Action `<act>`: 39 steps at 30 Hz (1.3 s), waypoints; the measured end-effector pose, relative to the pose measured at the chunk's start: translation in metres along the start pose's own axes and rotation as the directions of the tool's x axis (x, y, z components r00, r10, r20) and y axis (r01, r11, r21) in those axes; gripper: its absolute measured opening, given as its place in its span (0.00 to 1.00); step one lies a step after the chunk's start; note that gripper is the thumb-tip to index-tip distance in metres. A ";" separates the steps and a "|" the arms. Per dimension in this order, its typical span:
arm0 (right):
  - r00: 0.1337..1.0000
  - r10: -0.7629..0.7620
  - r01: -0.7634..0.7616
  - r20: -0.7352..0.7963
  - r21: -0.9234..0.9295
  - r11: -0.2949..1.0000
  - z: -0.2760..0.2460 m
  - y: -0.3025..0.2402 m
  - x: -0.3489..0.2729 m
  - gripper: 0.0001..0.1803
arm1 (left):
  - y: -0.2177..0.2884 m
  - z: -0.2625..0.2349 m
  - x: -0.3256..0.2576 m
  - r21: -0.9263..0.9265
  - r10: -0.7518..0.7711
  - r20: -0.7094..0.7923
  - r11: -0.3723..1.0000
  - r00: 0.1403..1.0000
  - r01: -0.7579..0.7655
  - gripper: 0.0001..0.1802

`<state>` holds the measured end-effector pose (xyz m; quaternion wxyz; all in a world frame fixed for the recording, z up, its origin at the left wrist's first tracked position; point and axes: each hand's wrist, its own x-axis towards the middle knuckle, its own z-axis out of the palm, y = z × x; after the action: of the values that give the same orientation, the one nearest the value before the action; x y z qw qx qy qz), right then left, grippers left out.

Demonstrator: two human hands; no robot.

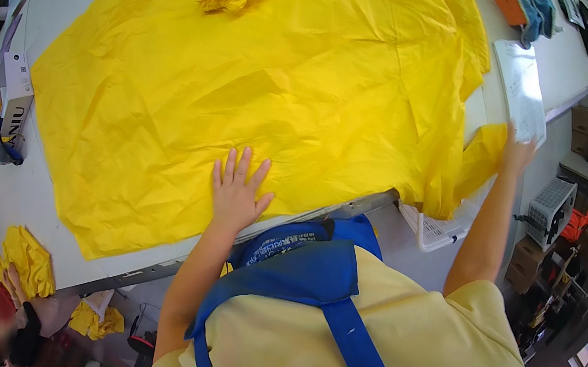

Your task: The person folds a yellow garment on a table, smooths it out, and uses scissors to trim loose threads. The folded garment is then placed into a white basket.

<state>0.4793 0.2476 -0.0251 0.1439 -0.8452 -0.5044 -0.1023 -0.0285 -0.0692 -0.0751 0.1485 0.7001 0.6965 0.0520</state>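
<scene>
A large yellow garment [277,96] of thin, creased fabric lies spread over the white table. One bunched end [228,1] of it sits near the top, and a loose strip [484,158] reaches toward the right side. My left hand [237,194] rests flat on the garment near the table's front edge, fingers spread, holding nothing. Stretched out to the right, my right hand [517,151] is at the near end of a shiny white sheet or packet [520,77], beside the yellow strip. Its fingers are too unclear to show whether they grip either one.
A white plastic basket [434,232] sits under the garment's edge at the table front. At the left stand a white box [16,93] and crumpled yellow fabric [29,261] by another person's hand [13,281]. Orange and denim items [532,14] lie at the far right.
</scene>
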 end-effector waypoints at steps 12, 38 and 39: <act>0.496 0.601 -0.529 0.626 0.767 -0.363 -0.060 0.342 -0.152 0.12 | -0.006 0.001 -0.003 0.051 0.060 -0.041 0.997 0.997 -0.058 0.36; 0.139 -0.955 0.754 0.263 0.597 0.274 0.011 -0.069 0.023 0.26 | 0.178 0.033 0.010 -0.872 -0.364 0.447 -0.383 0.817 0.306 0.22; 0.089 -0.962 0.723 0.260 0.648 0.242 0.025 -0.066 0.034 0.23 | 0.164 0.016 -0.001 -0.751 -0.499 0.547 -0.648 0.672 0.130 0.16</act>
<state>0.4380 0.3134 -0.0281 0.0290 -0.3155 -0.9244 0.2125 0.1330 -0.0698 -0.0439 0.5760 -0.1154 0.5278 0.6134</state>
